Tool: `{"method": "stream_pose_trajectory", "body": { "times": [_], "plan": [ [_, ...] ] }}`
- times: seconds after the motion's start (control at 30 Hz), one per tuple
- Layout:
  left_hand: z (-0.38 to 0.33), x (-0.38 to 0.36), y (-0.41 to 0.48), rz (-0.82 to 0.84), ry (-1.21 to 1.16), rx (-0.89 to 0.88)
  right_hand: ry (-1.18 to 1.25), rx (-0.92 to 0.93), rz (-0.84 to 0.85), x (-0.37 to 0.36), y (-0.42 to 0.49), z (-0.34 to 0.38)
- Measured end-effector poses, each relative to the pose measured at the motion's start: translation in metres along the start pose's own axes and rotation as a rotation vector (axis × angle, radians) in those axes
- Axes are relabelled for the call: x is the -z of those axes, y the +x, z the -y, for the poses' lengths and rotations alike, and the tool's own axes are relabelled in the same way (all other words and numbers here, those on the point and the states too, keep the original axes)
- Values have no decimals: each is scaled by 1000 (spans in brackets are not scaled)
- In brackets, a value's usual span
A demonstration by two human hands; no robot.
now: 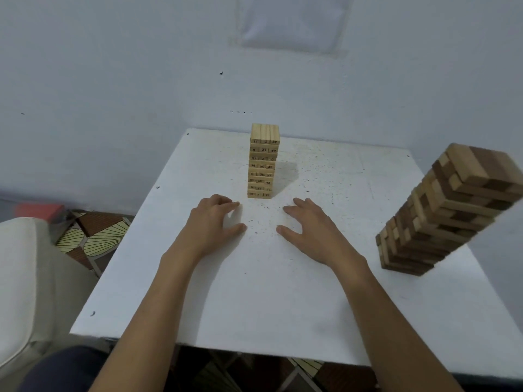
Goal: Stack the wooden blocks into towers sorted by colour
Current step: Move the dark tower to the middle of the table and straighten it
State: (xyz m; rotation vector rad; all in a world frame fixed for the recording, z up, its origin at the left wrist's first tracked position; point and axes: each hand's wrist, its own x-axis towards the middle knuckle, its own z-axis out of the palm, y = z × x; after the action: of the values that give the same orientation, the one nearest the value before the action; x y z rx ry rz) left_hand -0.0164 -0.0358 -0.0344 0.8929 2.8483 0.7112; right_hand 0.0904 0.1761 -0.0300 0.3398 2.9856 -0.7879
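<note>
**Two towers up, both hands empty**

Left hand (210, 222) and right hand (307, 226) rest spread on the white tabletop (254, 306), holding nothing. Pale numbered tower (264, 161) stands just beyond the fingertips. Mixed light/dark tower (441, 213) at right likely needs sorting next; pull blocks gently. Speckled surface, bare bluish wall (113, 80) behind.

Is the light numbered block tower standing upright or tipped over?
Upright. The numbered tower stands on the white table, layers level and stacked squarely; neither the left hand nor the right hand touches it.

Pale blue wall (113, 80); white table (254, 292); patterned floor (93, 233).
</note>
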Motion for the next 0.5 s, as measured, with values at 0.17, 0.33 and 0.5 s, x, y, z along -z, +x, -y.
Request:
{"method": "stream_pose_trajectory", "body": {
  "times": [0.17, 0.33, 0.5],
  "plan": [
    [-33, -18, -37, -5, -36, -74, -2, 44, -4, -4, -53, 2],
    [-71, -46, -60, -30, -119, -144, 59, 52, -40, -10, -106, -12],
    [-113, -72, -70, -15, -245, -220, 116, 22, -103, -7, -152, -38]
  ]
}}
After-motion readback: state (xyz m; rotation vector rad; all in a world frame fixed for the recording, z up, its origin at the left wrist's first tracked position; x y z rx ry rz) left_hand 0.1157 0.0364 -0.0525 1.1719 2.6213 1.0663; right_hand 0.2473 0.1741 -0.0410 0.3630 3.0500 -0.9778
